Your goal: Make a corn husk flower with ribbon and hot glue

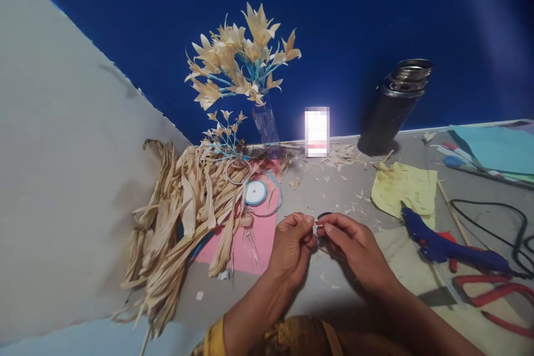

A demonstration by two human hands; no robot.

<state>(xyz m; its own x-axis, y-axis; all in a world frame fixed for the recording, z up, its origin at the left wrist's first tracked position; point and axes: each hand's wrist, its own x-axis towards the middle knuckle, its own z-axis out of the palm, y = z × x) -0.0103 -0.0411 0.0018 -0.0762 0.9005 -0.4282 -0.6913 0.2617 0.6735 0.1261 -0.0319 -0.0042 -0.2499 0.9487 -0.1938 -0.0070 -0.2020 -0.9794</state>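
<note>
Your left hand (292, 245) and right hand (354, 242) meet just above the desk (334, 295). Each grip is narrow, with thumb and forefinger pinched on one pale scrap (316, 226). Its long axis seems to run across you, left to right, but it is too small and too covered by your fingertips to be sure. The husk strips (179, 217) lie to your left and the glue gun (450, 247) to your right. The bright screen (317, 130) is blurred, so no writing can be read.

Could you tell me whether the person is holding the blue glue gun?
No, the blue glue gun lies on the table, apart from the right hand.
</note>
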